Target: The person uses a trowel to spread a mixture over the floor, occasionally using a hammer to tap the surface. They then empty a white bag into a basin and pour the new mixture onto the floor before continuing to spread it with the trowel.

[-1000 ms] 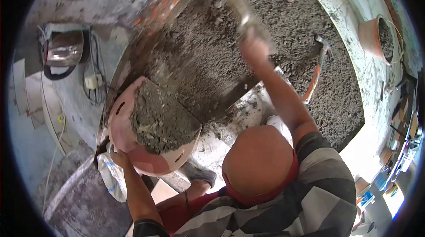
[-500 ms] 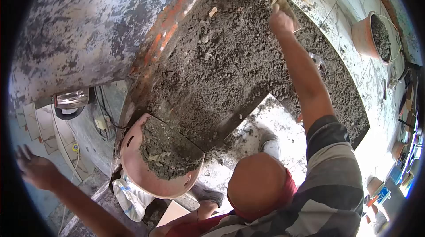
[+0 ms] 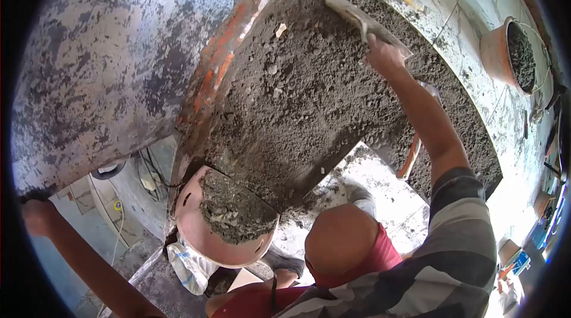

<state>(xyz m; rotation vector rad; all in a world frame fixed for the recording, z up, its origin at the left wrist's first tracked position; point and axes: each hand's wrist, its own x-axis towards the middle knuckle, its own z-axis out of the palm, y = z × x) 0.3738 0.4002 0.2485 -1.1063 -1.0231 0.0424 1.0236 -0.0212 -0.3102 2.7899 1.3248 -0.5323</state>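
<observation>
Our right hand [image 3: 386, 56] closed round trowel [image 3: 351, 11], low over mortar [image 3: 285, 116]. Left hand [image 3: 37, 217] by mottled wall [image 3: 113, 50]; cannot tell its grip. Mortar spread but lumpy, levelling looks partial; pale slab [image 3: 386, 180] alongside. Loose mix sits in tub [image 3: 193, 229], bucket [image 3: 495, 50].

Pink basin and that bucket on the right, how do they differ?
The pink basin is broad and open, while the bucket is narrower-mouthed, with orange-brown sides. The basin has slots near its rim; the bucket has a thin looped handle. In the basin, the grey mix is heaped to one side, leaving pink wall bare, whereas the bucket's mix spreads across its opening. Both hold similar-looking grey, crumbly material.
</observation>
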